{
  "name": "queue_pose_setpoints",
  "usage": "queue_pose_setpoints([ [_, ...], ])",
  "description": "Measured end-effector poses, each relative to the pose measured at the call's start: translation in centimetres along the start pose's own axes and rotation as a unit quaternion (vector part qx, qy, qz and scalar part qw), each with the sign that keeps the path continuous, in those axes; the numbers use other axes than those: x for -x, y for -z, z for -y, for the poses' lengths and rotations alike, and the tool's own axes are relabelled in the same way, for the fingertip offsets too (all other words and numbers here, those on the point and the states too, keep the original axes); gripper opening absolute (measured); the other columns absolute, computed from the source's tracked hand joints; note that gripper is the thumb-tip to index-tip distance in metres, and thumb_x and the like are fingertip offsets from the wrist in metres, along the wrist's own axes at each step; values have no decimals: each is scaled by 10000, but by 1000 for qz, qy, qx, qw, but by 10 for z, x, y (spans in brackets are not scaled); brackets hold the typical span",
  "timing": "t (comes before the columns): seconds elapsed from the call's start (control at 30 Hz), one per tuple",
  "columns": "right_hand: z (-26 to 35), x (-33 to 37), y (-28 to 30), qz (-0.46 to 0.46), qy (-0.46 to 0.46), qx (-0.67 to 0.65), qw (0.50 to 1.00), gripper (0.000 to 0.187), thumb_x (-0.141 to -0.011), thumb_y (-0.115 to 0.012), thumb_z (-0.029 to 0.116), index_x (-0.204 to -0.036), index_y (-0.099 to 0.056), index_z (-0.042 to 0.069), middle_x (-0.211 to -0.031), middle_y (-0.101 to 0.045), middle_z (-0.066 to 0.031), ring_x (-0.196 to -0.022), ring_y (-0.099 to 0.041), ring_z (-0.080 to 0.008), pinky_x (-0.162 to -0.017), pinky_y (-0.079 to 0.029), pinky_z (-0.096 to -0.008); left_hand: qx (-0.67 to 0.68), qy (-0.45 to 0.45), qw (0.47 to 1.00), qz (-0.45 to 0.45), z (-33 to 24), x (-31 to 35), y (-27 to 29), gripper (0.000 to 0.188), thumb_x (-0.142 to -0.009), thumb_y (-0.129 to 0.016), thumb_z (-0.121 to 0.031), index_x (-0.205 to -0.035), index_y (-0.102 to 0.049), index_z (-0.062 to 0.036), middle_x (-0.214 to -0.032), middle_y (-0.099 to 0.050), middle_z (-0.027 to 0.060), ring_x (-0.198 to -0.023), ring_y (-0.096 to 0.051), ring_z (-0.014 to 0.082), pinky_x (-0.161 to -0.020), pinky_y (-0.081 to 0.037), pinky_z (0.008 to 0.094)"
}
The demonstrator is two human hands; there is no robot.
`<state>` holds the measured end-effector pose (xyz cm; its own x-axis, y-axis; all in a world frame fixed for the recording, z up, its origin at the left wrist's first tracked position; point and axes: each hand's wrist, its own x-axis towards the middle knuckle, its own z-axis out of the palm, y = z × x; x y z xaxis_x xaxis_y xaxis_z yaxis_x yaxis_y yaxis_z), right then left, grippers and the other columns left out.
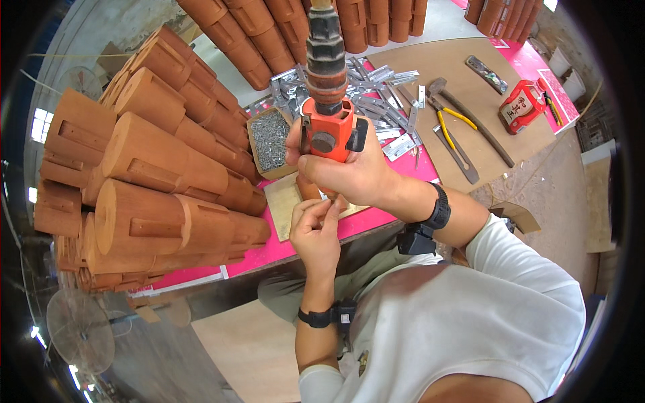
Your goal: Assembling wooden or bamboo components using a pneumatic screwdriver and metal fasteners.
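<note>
Orange-and-black cylindrical power driver [336, 119], wrapped in my right hand [357, 173].
Its long axis runs down-view toward my left hand [316, 236], nearer the lower end; fingers curled in, hold I cannot tell.

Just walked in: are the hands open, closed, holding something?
Left hand: pinched closed; anything held can't be told.
Right hand: closed around the red power tool.

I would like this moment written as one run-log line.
right hand: grips orange power tool | left hand: near tool's lower end, grasp unclear | nearby: cardboard box holding small metal fasteners
</note>
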<state>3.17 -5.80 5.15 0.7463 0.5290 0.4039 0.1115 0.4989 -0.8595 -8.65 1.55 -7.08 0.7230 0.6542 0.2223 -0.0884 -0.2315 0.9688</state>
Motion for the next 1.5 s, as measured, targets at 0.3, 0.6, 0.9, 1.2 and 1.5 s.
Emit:
queue_pose_setpoints([
  [0.3,-34,-13,12,5,41,17,999,236,-804,-691,20,-1030,-624,12,-895,-669,-15,-836,-617,-75,-766,-525,-270,-152,-56,987,12,8,-41,0,147,-797,-821,-49,-901,-754,30,-803,-570,55,-664,-576,136,-587,-456,292],
  [0.6,-54,-26,20,-29,-12,-16,999,243,-803,-697,14,-1035,-626,1,-934,-683,-29,-868,-644,-87,-789,-540,-280,-174,-25,984,31,8,-64,-3,157,-791,-820,-64,-905,-760,26,-742,-551,59,-663,-568,143,-613,-462,300],
  [0.9,-63,-25,22,-18,-1,-11,1000,225,-823,-680,18,-1040,-622,6,-928,-673,-34,-870,-629,-86,-777,-528,-274,-184,13,982,41,13,-57,-1,206,-795,-790,-58,-986,-744,3,-757,-568,31,-651,-522,115,-595,-436,290],
  [1.2,-64,-26,22,6,3,-11,1000,238,-825,-675,23,-1054,-613,5,-926,-666,-37,-861,-624,-88,-765,-531,-278,-150,14,988,30,20,-55,-4,360,-780,-746,-37,-1136,-689,-42,-912,-684,49,-639,-513,105,-584,-441,283],
  [1.5,-66,-27,20,13,7,-4,1000,202,-839,-604,-28,-1036,-569,6,-885,-637,-68,-758,-628,-114,-652,-534,-276,-143,-10,990,7,20,-49,-5,431,-731,-727,-43,-1157,-662,-56,-709,-491,0,-584,-420,107,-548,-384,274],
])
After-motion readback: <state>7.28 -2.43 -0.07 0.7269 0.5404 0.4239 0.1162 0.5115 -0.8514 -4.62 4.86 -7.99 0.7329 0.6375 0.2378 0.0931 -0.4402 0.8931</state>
